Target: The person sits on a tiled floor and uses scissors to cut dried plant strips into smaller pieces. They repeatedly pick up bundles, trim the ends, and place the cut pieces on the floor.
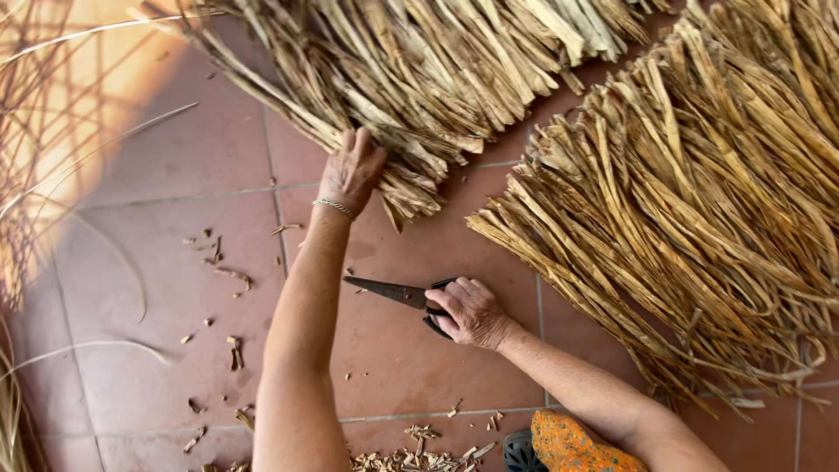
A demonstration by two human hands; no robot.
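Head view is looking down on a terracotta tiled floor (166,262). At the far left, thin loose reeds (22,218) are arcing across the tiles, with small dry offcuts (229,276) lying scattered just right of them. The left hand (350,170) is reaching up the middle of the frame, a thin bracelet (335,206) sitting on its wrist, and its fingers are pressing together into the cut ends of the upper bundle of dried straw strips (437,70); whether they are closing round any strips is hard to tell, since the fingertips are sinking out of sight. Below, a heap of trimmings (411,456) is lying at the bottom edge. The right hand (470,312) is hovering over the bare tiles, its fingers clamping the dark handles of the scissors (393,291), whose blades are lying shut and pointing left. At the right, a second, larger bundle of strips (699,192) is fanning across the floor, well apart from both hands.
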